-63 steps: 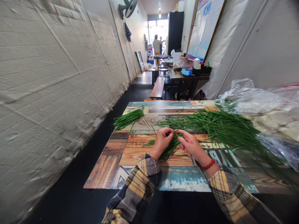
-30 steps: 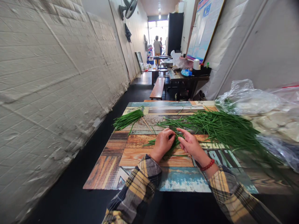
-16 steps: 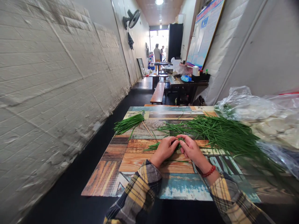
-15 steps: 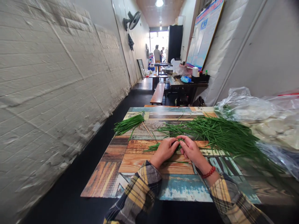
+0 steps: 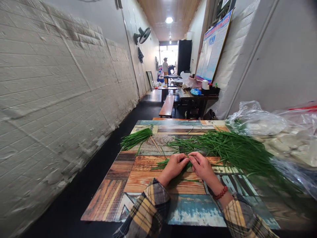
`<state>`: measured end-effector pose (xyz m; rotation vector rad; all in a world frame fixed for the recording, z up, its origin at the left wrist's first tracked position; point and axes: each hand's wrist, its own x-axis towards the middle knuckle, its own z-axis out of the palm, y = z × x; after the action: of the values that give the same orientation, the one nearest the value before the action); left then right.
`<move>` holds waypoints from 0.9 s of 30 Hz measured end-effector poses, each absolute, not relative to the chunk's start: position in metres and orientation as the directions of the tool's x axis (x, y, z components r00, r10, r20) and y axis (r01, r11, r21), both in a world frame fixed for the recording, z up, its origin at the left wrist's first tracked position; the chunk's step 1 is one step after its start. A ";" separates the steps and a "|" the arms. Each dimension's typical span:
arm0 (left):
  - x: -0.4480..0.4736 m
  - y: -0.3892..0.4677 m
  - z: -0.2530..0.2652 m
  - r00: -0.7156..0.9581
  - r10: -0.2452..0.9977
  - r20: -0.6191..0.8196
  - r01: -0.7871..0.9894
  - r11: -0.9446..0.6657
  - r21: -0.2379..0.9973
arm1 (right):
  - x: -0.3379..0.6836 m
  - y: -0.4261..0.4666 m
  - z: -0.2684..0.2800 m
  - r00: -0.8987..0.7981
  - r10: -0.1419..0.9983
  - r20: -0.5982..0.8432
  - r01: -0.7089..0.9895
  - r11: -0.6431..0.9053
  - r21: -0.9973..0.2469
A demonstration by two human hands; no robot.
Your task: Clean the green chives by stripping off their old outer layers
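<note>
left hand (image 5: 173, 167) + right hand (image 5: 203, 165): both pinched on a few chives (image 5: 160, 163), mid table (image 5: 128, 181) | big pile (image 5: 235, 150) right edge | small bunch (image 5: 136, 138) far-left corner

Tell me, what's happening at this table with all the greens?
A person in a plaid shirt works with both hands on a small bunch of chives at the patterned table. The left hand and right hand meet fingertip to fingertip over it. A large loose pile of chives lies to the right beside plastic bags, and a small neat bundle sits at the far left.
</note>
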<state>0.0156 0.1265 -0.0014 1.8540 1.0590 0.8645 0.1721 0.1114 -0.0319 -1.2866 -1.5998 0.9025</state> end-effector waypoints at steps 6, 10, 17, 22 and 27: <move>0.016 0.128 -0.003 0.426 0.891 0.158 0.333 -0.316 0.889 | 0.172 0.118 -0.041 -0.069 0.978 0.195 0.314 0.206 -0.927; 0.014 0.127 -0.002 0.449 0.885 0.126 0.296 -0.280 0.913 | 0.172 0.118 -0.039 -0.066 0.978 0.200 0.337 0.211 -0.918; 0.013 0.121 0.001 0.539 0.835 -0.112 0.226 -0.015 0.974 | 0.171 0.114 -0.033 -0.071 0.975 0.212 0.364 0.223 -0.904; 0.014 0.127 -0.002 0.447 0.887 0.115 0.364 -0.298 0.882 | 0.170 0.114 -0.034 -0.080 0.977 0.199 0.344 0.215 -0.914; 0.015 0.128 -0.005 0.463 0.875 0.143 0.389 -0.346 0.854 | 0.169 0.115 -0.034 -0.056 0.966 0.251 0.478 0.247 -0.843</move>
<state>0.0153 0.1281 -0.0051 1.9289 1.0553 0.7846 0.1692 0.1149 -0.0344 -1.3551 -1.6693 0.7236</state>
